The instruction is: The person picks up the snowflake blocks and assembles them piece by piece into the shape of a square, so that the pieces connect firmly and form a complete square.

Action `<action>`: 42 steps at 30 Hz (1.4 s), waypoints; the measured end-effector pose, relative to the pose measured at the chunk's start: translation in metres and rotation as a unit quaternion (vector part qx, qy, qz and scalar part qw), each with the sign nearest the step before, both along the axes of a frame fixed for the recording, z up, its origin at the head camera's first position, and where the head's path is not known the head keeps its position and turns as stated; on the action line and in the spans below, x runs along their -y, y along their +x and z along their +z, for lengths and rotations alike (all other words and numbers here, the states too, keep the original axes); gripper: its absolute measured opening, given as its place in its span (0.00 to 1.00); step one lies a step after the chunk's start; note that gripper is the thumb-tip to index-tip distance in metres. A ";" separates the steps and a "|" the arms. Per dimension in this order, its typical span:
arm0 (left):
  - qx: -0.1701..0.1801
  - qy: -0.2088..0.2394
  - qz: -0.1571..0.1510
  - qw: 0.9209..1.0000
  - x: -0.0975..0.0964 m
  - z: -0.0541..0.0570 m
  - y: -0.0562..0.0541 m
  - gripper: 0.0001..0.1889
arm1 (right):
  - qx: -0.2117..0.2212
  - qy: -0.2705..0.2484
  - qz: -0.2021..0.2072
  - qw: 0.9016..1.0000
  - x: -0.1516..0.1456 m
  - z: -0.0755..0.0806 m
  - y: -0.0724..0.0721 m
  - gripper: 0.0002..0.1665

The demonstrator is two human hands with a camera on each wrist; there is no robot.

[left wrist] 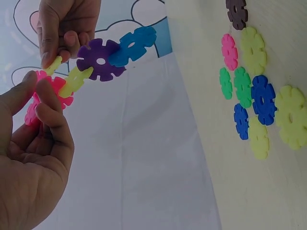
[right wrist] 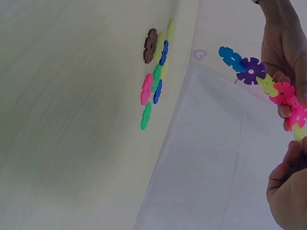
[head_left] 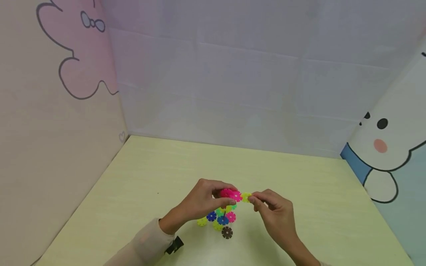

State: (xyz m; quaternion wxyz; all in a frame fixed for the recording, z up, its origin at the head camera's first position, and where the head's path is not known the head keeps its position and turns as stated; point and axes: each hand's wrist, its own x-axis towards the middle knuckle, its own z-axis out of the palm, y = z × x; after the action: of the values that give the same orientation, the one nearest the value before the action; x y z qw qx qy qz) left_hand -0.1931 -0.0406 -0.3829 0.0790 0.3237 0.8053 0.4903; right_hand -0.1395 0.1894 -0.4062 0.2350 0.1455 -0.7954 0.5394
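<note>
My left hand (head_left: pixel 199 201) grips two pink notched plastic discs (head_left: pixel 236 193) between thumb and fingers, above the table. From these a linked chain runs on through a yellow disc (left wrist: pixel 73 84) and a purple disc (left wrist: pixel 89 58) to a light blue disc (left wrist: pixel 145 38) at its free end; in the head view that part is mostly hidden. At the other side, my right hand (head_left: pixel 277 214) pinches another yellow disc (head_left: pixel 245 197) between thumb and forefinger, its edge meeting the nearer pink disc.
Below the hands, loose discs lie on the pale table (head_left: pixel 149 166): a brown disc (head_left: pixel 224 235), a pink disc (head_left: pixel 232 214), and several blue, green and yellow ones. A small black object (head_left: pixel 174 245) is by the left sleeve. Printed walls (head_left: pixel 233 81) border the table.
</note>
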 end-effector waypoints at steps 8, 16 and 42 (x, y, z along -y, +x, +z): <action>0.012 0.024 -0.017 1.000 -0.002 0.001 -0.001 0.14 | -0.047 -0.018 0.017 0.999 0.004 -0.003 -0.001 0.12; -0.011 -0.026 -0.013 1.000 0.002 0.009 -0.001 0.17 | -0.002 -0.004 0.032 0.999 0.001 0.003 -0.003 0.11; -0.063 -0.082 0.034 0.994 0.006 0.020 -0.005 0.15 | 0.079 -0.027 0.048 0.995 0.007 0.008 -0.012 0.06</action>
State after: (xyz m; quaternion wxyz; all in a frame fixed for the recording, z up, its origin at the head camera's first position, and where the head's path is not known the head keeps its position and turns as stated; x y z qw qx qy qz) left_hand -0.1982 -0.0462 -0.3624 0.0374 0.3191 0.8566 0.4037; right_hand -0.1514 0.1823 -0.3978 0.1492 0.1342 -0.7884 0.5815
